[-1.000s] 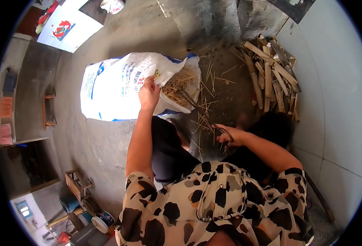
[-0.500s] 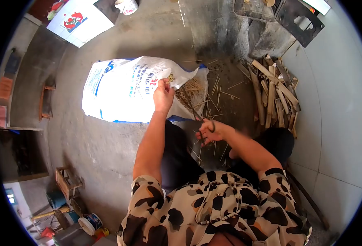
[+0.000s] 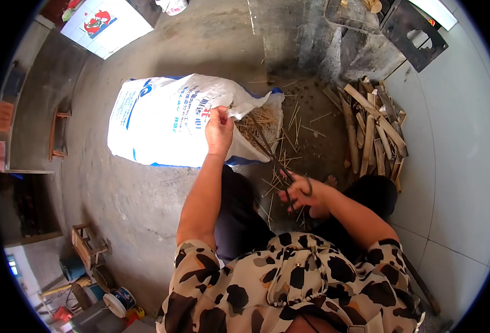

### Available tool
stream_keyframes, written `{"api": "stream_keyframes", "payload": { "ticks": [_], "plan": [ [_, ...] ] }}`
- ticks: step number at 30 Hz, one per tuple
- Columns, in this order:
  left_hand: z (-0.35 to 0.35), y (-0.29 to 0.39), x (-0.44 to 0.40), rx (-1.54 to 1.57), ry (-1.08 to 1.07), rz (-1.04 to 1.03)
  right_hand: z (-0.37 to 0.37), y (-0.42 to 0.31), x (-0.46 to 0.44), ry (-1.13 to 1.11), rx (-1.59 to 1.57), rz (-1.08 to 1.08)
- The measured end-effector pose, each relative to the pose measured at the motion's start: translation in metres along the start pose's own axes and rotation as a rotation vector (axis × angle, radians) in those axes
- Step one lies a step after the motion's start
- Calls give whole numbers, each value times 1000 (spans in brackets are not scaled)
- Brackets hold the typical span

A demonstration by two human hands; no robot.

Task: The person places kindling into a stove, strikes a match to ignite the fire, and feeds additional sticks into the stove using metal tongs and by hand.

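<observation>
A white sack (image 3: pixel 161 119) with blue and red print lies on the floor, its mouth facing right. Thin straw-coloured sticks (image 3: pixel 259 123) show inside the mouth. My left hand (image 3: pixel 219 129) pinches the upper edge of the sack's opening. Dark long-handled metal tongs (image 3: pixel 275 158) are in my right hand (image 3: pixel 303 191), whose fingers are around the looped handles. The far tips of the tongs reach into the sack's mouth among the sticks. Loose sticks (image 3: pixel 294 125) are scattered on the floor right of the sack.
Split firewood (image 3: pixel 373 127) is piled against the tiled wall at the right. A sooty metal plate (image 3: pixel 414 36) stands at the upper right. Small wooden stools (image 3: pixel 88 247) are at the left, and a white bucket (image 3: pixel 119 301) at the lower left. A dark stick leans near my right side.
My right hand moved toward the sack with the tongs, then slightly back to the right. The left hand keeps its pinch on the sack's edge. The view has shifted.
</observation>
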State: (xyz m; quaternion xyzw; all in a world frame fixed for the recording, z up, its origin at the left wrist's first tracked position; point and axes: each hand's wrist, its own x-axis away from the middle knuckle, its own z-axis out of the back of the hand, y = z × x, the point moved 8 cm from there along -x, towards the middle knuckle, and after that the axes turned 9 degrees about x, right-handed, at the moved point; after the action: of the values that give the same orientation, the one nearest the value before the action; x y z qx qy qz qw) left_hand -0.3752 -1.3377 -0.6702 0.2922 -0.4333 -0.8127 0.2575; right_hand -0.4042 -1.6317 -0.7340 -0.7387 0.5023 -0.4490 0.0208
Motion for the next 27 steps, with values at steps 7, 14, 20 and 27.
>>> {"api": "stream_keyframes", "payload": {
  "ticks": [7, 14, 20, 27],
  "plan": [
    [-7, 9, 1, -16, -8, -57, 22, -28, -122, 176, -49, -102],
    [-7, 7, -1, 14, 1, -24, 17, -32, -131, 300, 352, 106],
    [-13, 8, 3, -40, -44, -69, 28, -21, -123, 90, 392, 312],
    [-35, 4, 3, -122, -56, -127, 72, -7, -191, 418, -2, 66]
  ]
}}
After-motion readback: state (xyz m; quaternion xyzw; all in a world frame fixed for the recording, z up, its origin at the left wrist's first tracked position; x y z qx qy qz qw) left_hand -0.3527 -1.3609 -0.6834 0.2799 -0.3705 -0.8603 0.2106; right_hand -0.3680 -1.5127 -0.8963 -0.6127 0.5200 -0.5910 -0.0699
